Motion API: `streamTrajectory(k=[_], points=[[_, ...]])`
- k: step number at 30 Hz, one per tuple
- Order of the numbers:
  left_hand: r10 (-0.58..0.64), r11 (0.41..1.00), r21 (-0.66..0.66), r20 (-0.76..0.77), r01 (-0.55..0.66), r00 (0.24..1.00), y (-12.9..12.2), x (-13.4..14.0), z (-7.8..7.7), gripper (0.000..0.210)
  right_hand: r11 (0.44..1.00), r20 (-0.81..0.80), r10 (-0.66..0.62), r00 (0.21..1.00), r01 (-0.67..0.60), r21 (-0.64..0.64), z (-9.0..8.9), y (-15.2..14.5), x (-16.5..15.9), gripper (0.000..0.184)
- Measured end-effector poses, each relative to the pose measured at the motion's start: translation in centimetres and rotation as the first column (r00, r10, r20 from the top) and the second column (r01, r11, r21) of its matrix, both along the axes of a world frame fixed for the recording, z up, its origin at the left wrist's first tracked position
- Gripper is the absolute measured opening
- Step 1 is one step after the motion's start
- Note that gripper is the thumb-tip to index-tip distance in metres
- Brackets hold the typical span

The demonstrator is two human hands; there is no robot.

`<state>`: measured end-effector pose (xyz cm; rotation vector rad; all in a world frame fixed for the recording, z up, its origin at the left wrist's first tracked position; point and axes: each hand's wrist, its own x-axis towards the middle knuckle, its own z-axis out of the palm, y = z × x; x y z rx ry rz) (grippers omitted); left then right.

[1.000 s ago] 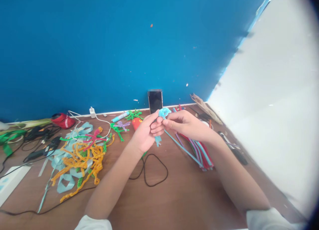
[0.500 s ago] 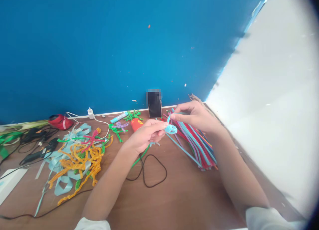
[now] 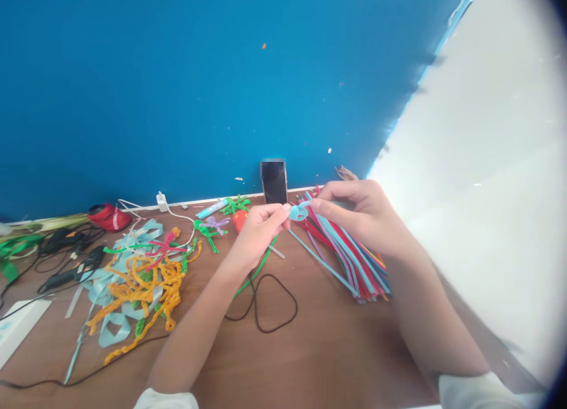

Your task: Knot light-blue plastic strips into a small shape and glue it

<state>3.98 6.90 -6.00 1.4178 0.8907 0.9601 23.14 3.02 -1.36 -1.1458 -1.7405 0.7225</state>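
A light blue pipe cleaner point(image 3: 299, 212), wound into a small looped coil, is held up between my two hands over the table. My left hand point(image 3: 261, 231) pinches the coil's left side between thumb and fingers. At the other side, my right hand point(image 3: 358, 211) grips the short free end of the same pipe cleaner with thumb and forefinger. Just below and behind the right hand lies a bundle of pipe cleaners point(image 3: 343, 249) in red, blue, purple and other colours. One light blue strand lies apart along the bundle's left side.
A phone point(image 3: 275, 183) leans against the blue wall. Left on the table point(image 3: 287, 362) lie a heap of orange twisted pipe cleaners point(image 3: 146, 285), pale blue ribbon point(image 3: 113, 332), a glue gun point(image 3: 71, 274) and green figures point(image 3: 208, 234). A black cable point(image 3: 277, 331) loops in front.
My right hand has shifted slightly right and down, drawing the free end from above the coil out to its right. My left hand has moved a little left and up, still pinching the coil.
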Motion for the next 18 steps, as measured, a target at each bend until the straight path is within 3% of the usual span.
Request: streamTrajectory(k=[6, 15, 18], points=[[0.136, 0.98, 0.159, -0.111, -0.118, 0.984, 0.2, -0.2, -0.7, 0.043, 0.997, 0.111, 0.059, 0.992, -0.064, 0.046, -0.6, 0.4, -0.8, 0.034], [0.239, 0.963, 0.108, 0.097, -0.249, 0.966, 0.3, 0.1, -0.8, 0.042, 0.987, 0.283, 0.12, 0.952, -0.146, 0.072, -1.5, 0.6, -2.5, 0.034], [0.199, 0.978, 0.012, 0.207, -0.206, 0.958, 0.2, 0.2, -0.5, 0.043, 0.985, 0.263, 0.155, 0.952, -0.169, 0.031, -1.9, 1.1, -2.5, 0.032]])
